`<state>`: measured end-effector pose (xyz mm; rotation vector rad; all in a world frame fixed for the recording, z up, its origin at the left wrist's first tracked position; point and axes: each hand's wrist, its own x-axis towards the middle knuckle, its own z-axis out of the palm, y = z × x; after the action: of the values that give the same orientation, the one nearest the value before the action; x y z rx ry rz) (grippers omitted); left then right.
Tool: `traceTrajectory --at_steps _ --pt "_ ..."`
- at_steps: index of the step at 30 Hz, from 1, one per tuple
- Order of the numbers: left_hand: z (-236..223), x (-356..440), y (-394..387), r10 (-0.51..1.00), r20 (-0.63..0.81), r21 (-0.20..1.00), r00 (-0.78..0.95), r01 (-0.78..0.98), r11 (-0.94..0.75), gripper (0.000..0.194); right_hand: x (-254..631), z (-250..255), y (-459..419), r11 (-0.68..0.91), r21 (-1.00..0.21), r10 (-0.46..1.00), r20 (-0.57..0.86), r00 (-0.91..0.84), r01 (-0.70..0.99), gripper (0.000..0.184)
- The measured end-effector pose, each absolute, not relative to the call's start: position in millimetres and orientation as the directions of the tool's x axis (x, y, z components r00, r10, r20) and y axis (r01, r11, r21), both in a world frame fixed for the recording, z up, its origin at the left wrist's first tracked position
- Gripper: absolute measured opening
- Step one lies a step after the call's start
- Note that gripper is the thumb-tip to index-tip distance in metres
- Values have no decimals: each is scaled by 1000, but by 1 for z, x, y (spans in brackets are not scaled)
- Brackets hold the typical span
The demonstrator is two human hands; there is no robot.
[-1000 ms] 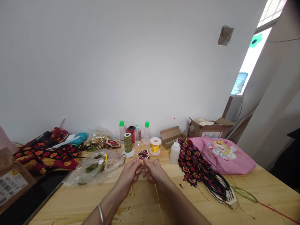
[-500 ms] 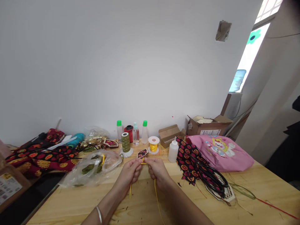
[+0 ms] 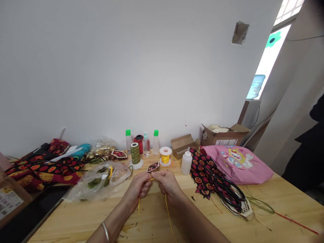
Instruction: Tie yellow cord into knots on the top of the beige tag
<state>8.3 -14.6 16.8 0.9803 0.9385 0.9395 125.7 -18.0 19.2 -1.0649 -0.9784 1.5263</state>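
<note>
Together, the left hand [image 3: 139, 185] and the right hand [image 3: 167, 185] meet at the fingertips, each pinching a thin yellow cord [image 3: 139, 206] that hangs below. At twelve o'clock, right by the fingertips, is a small dark-red patterned panel with a pale edge [image 3: 153, 166]; whether they grip it, I cannot tell. A white spool of yellow cord [image 3: 165, 158] stands at one o'clock, an olive-green thread cone [image 3: 135, 154] at eleven.

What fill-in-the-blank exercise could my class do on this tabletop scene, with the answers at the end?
1. The left hand and right hand pinch a cord whose colour is ____.
2. A bangle circles the person's ____ arm.
3. The bag with the cartoon print is coloured ____.
4. Bright green caps top ____ bottles.

Missing words: yellow; left; pink; two.
</note>
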Motion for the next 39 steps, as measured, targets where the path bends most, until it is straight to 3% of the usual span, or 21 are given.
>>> traceTrajectory --at_steps 5,8,11,21,27,33,39 --pt "12 11 -12 967 -187 977 170 -67 201 23 124 14 -13 -137 -963 989 -121 -79 -234 25" --pt "4 10 -5 999 -34 999 0 8 34 18 123 13 -13 -110 -970 993 -98 -69 -216 27" --pt "-2 7 1 995 82 994 -53 70 -79 14 125 16 -15 -94 -974 993 -78 -87 -206 29" --pt "18 12 -14 997 -64 997 -43 -52 62 17 130 21 -16 -100 -982 988 -79 -134 -162 31" --pt "8 7 -5 988 123 984 -95 139 -110 16 130 18 -12 -106 -982 989 -88 -118 -159 21" --pt "10 6 -6 979 169 975 -116 166 -148 14 126 11 -6 -100 -977 992 -84 -92 -189 8" --pt "10 8 -7 996 25 998 -91 57 -20 20 124 10 -4 -63 -965 997 -50 -58 -255 8"
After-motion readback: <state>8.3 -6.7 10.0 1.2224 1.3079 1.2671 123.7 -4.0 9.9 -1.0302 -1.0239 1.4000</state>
